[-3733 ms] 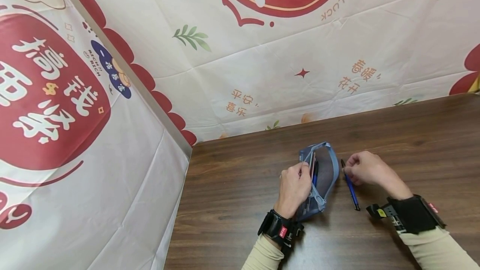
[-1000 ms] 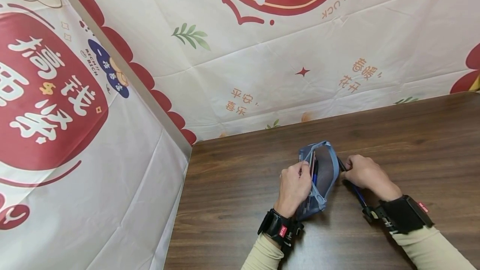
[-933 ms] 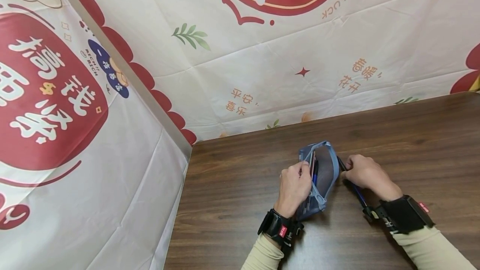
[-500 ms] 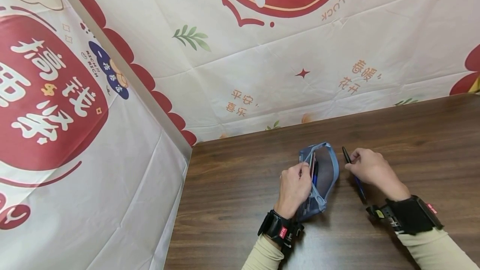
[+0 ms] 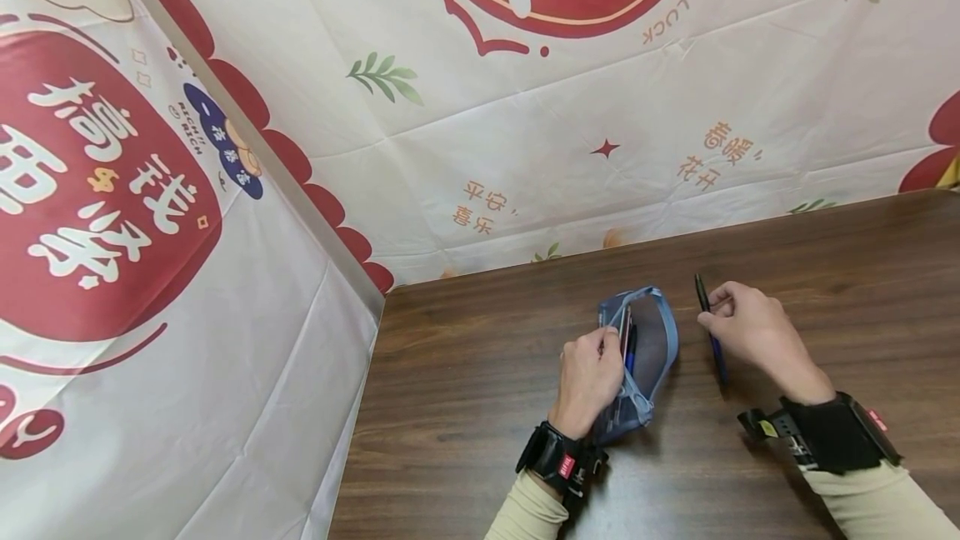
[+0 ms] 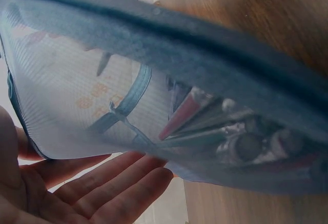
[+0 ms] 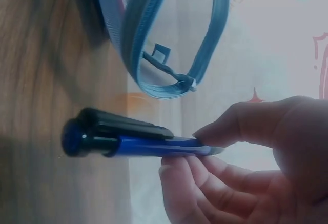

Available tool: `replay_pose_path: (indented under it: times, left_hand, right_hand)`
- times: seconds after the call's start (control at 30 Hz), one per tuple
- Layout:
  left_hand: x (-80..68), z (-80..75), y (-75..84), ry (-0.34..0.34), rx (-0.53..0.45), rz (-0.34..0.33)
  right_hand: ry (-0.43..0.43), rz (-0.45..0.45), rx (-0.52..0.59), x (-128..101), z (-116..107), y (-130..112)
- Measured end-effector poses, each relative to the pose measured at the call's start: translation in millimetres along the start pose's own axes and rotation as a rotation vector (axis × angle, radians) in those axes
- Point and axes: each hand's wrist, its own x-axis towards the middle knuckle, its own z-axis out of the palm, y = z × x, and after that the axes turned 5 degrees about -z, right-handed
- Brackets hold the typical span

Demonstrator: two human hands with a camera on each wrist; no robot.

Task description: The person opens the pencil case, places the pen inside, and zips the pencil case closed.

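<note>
In the head view my left hand grips the near-left side of a blue mesh pencil pouch, holding it with its zip undone. Several pens stand inside; through the mesh in the left wrist view, pens with clear caps lie bunched together. To the right of the pouch, my right hand pinches a blue pen between thumb and fingertips. The right wrist view has this pen with its black clip toward the camera, apart from the zipped rim.
A dark wooden table lies under both hands. Behind it hangs a white printed cloth, and another printed cloth covers the left side, meeting the table at its corner.
My right hand has drawn back from the pouch's right side, moving right and toward the far side with the blue pen. The left hand and pouch stay in place.
</note>
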Motion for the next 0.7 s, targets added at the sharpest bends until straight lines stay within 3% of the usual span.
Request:
replay_pose_path:
  times: [0.3,0.7]
  left_hand:
    - [0.1,0.4,0.2,0.009,0.033,-0.019]
    - [-0.1,0.6,-0.3,0.004,0.017,-0.013]
  right_hand:
    - [0.134,-0.040,0.004,-3,-1,-4]
    - [0.174,-0.033,0.033,-7,-6,-11]
